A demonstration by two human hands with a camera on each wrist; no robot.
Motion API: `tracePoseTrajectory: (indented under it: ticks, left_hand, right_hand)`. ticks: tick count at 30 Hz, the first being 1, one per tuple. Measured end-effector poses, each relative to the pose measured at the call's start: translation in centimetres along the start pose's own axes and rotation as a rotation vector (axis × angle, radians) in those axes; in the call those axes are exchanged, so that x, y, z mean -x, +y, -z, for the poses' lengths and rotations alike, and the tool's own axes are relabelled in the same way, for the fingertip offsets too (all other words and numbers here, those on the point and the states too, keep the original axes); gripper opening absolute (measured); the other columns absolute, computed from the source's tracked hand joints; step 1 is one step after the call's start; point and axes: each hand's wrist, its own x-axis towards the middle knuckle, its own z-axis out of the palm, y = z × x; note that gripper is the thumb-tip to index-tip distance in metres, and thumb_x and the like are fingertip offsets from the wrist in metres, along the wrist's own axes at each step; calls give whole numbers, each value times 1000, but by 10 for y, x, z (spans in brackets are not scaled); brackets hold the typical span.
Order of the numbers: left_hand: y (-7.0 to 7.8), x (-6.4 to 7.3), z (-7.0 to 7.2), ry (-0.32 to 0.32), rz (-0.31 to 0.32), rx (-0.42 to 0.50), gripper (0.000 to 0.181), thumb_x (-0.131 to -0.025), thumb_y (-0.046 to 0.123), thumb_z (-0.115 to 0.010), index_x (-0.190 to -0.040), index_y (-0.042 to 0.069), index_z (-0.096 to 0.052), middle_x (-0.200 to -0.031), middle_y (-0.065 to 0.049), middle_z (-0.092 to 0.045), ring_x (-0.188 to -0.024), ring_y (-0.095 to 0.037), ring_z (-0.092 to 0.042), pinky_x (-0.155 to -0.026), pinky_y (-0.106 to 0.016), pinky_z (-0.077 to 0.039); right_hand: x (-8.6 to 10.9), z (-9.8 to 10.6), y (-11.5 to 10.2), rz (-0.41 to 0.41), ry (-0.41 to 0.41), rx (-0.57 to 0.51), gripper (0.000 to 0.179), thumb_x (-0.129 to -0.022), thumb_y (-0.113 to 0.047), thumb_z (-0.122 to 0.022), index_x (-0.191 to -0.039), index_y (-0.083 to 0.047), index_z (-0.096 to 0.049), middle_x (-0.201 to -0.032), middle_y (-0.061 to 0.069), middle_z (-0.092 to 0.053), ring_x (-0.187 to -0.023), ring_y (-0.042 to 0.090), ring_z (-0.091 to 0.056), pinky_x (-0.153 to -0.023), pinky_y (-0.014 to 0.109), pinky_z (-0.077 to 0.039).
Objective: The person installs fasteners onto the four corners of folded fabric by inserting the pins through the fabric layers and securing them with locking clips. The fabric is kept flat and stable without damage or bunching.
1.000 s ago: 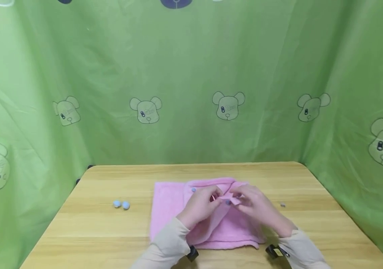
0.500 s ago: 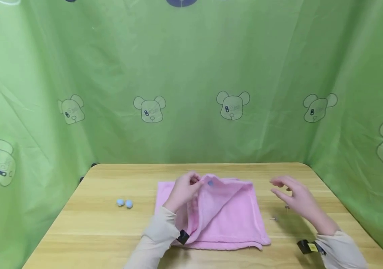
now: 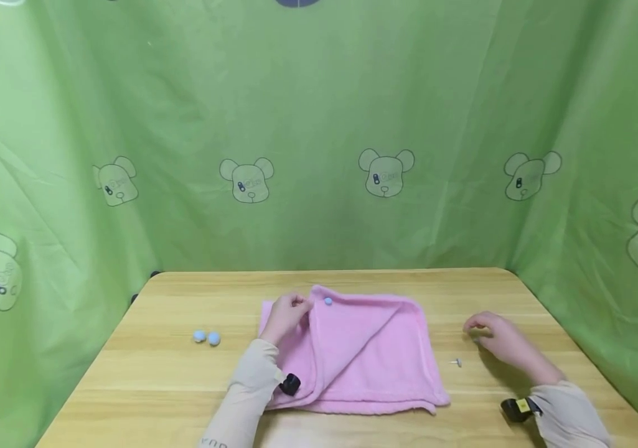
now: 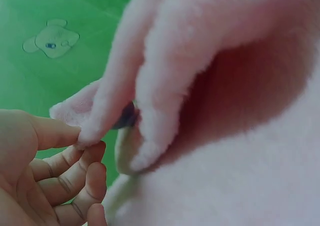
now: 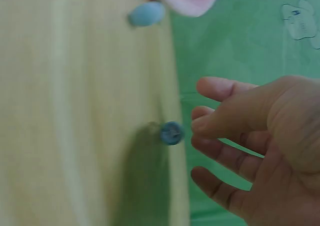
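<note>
A pink fleecy cloth (image 3: 375,348) lies folded on the table, with a flap turned over diagonally. My left hand (image 3: 287,317) pinches its far left corner between thumb and fingertips, as the left wrist view shows at the hand (image 4: 60,171). A small light blue round piece (image 3: 328,301) sits on the flap beside that corner. Over the table to the right, my right hand (image 3: 503,342) has loosely bent fingers and holds nothing. Just off its fingertips in the right wrist view is a small blue-grey round piece (image 5: 171,133). A second small pin-like piece (image 3: 457,362) lies nearer the cloth.
Two light blue round pieces (image 3: 206,337) lie together left of the cloth. The wooden table (image 3: 145,373) is backed by a green curtain (image 3: 307,236) with printed bear heads, which also stands at both sides.
My right hand has let go of the cloth, moved right and then lowered toward the table. My left hand has drawn the cloth's corner leftward, spreading the flap.
</note>
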Motion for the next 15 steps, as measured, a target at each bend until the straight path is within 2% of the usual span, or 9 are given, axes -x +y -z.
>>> tracePoseTrajectory:
  ticks: [4, 9, 15]
  left_hand:
    - [-3, 1, 0, -21, 16, 25, 21, -94, 23, -60, -96, 2, -67, -81, -9, -68, -71, -15, -58, -67, -25, -48]
    - [-4, 2, 0, -21, 30, 43, 21, -95, 23, -60, -97, 3, -66, -81, -9, -67, -70, -14, -58, -65, -24, -47]
    - [5, 1, 4, 9, 22, 56, 21, -94, 22, -60, -102, 2, -64, -84, -10, -67, -71, -15, -59, -66, -25, -49]
  right_hand:
    - [0, -7, 6, -29, -35, 10, 33, -68, 15, -61, -85, -13, -68, -89, 1, -68, -86, 18, -61, -80, 40, -53]
    - [0, -9, 10, -32, -46, 15, 34, -63, 17, -57, -81, -11, -67, -84, 2, -66, -81, 15, -60, -75, 36, -52]
    - [3, -8, 14, -70, -79, 23, 34, -62, 16, -57, -81, -10, -67, -82, 2, -65, -78, 10, -56, -71, 32, -50]
